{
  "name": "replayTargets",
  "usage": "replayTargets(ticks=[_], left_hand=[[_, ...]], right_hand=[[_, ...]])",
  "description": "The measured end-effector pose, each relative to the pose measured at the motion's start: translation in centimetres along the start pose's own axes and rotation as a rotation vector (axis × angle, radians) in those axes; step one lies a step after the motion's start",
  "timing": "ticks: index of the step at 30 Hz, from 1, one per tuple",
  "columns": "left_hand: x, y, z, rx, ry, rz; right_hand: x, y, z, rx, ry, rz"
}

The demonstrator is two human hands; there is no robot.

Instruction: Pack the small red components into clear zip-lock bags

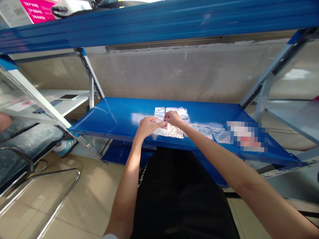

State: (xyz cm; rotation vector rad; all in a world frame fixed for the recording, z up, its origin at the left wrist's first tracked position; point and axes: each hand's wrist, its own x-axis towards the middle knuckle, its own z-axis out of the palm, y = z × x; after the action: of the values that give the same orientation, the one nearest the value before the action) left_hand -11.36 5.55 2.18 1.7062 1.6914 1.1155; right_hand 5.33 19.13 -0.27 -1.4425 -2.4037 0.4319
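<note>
Reaching over a blue shelf point(117, 114), the left hand point(148, 126) pinches a clear packet point(165, 126) with reddish contents near the front edge; the right hand point(173, 118) has its fingers bunched beside it, though I can't quite tell what they grip. Just behind lie silvery packets point(178, 113).

Crinkled shiny foil point(176, 131), glossy shelf point(117, 112), polished chair frame point(78, 175)

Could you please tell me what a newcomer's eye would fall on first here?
Probably the left hand and right hand, close together over silvery packets on the blue shelf mid-picture. The pixelated patch toward that shelf's right end and the pink box at the top left also stand out.
</note>
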Motion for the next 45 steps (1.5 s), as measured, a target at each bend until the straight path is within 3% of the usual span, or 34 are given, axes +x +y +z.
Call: replayTargets(ticks=[10, 15, 20, 26, 36, 41, 45], left_hand=[[0.3, -0.7, 0.7, -0.018, -0.042, 0.028], [0.0, -0.3, 1.1, -0.032, -0.048, 0.078], [-0.5, 0.6, 1.3, -0.037, -0.061, 0.09], [-0.8, 1.3, 1.5, -0.063, -0.091, 0.117], [-0.8, 1.4, 1.4, -0.094, -0.121, 0.131], [-0.7, 1.3, 1.2, -0.11, -0.164, 0.139], [-0.8, 1.3, 1.1, -0.129, -0.148, 0.138]], right_hand=[[-0.8, 0.1, -0.5, 0.063, 0.062, 0.022], [-2.5, 0.3, -2.6, 0.288, 0.102, -0.028], [-5.4, -0.1, -5.4, 0.579, 0.074, -0.199], [-7.6, -1.5, -7.7, 0.605, -0.034, -0.268], [-6.8, -1.6, -7.5, 0.574, -0.173, -0.31], [-6.5, -1.7, -7.5, 0.536, -0.259, -0.395], [-6.7, -2.1, -7.6, 0.576, -0.206, -0.362]])
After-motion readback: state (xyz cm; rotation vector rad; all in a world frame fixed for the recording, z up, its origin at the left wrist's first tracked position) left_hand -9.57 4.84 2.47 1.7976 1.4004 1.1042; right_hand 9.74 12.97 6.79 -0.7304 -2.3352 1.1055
